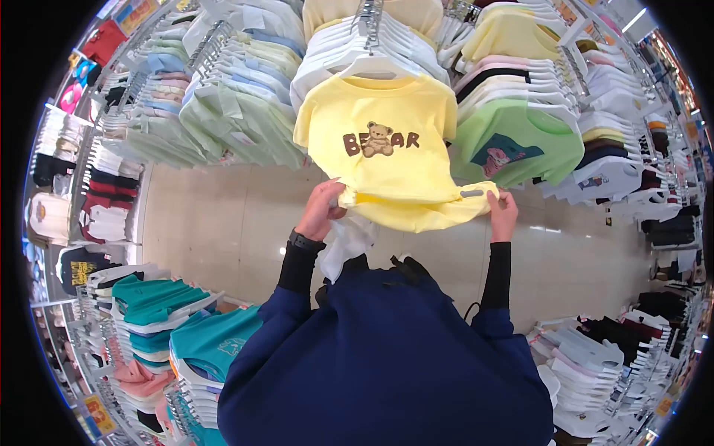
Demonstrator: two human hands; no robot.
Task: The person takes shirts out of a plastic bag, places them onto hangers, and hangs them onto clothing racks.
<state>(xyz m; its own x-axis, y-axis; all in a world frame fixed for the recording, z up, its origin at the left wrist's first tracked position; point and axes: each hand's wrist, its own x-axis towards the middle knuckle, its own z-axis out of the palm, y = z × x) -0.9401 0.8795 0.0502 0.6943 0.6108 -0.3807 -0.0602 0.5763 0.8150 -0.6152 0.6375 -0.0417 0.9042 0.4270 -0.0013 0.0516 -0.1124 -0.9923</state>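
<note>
A yellow T-shirt [394, 175] with a teddy bear and brown lettering hangs from a white hanger [372, 67] at the front of a rack. My left hand [321, 210] is closed on the lower left of its hem, and some white, thin material [346, 244] hangs below that hand. At the other end of the hem, my right hand [503, 214] pinches the fabric. The hem is lifted toward me and spread between both hands, with a small grey strip [471, 193] on it near my right hand.
Pale green shirts [238, 123] hang left of the yellow one, and a bright green T-shirt [520, 141] hangs right. Teal shirts [216, 342] hang on a rack behind me at left, white garments [587, 364] at right. Glossy tiled floor [223, 223] lies between the racks.
</note>
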